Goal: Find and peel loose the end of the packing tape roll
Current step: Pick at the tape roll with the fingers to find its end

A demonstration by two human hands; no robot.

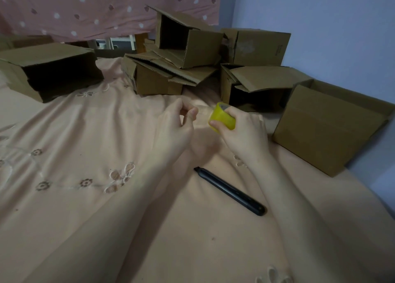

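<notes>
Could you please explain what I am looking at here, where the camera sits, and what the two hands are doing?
There is no machine: one camera worn on a person's head looks forward and down at their bare hands. The right hand has its grip around a yellow tape roll. The left hand pinches what looks like a clear strip of tape pulled from the roll, though it is blurred. Both are above a peach bedsheet with embroidered flowers. A black pen-like tool lies on the sheet near the forearms. Several cardboard boxes, some open, sit behind.
</notes>
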